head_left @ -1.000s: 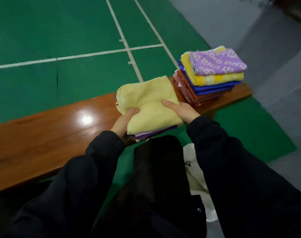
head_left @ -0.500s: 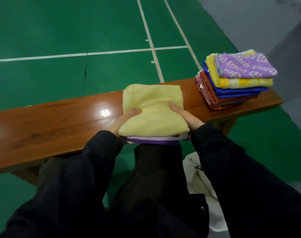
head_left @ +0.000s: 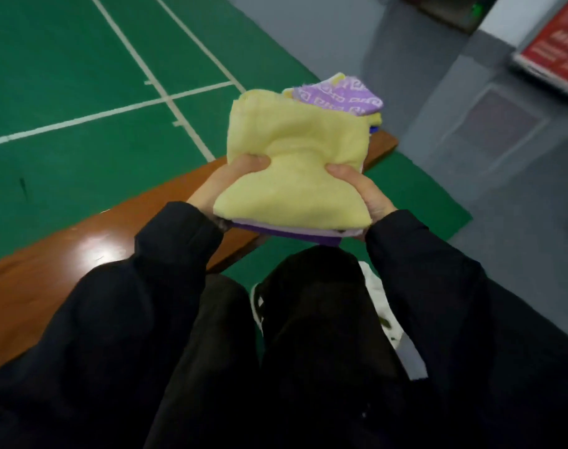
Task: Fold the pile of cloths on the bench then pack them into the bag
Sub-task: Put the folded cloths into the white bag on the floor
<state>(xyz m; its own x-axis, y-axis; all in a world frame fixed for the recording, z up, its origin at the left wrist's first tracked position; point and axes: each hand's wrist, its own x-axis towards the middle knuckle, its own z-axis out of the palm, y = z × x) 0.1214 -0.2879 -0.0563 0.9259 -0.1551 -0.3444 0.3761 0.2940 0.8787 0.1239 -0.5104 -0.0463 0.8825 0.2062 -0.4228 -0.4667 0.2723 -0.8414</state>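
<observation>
A small stack of folded cloths (head_left: 295,150), pale yellow on top with white and purple layers beneath, is lifted above the wooden bench (head_left: 91,254). My left hand (head_left: 224,181) grips its left side, thumb on top. My right hand (head_left: 363,192) grips its right side the same way. Behind the held stack, a second pile of folded cloths (head_left: 337,98) with a purple patterned one on top sits at the bench's far right end, mostly hidden. The white bag (head_left: 386,319) lies on the floor below my right arm, largely covered by my legs.
The glossy brown bench runs from lower left to its right end (head_left: 379,144). Green court flooring with white lines (head_left: 159,89) lies beyond it. Grey floor (head_left: 503,196) and a red sign (head_left: 554,47) are at the right.
The yellow-topped stack has risen off the bench in both hands and now hangs in front of the other pile. The view has swung to the right.
</observation>
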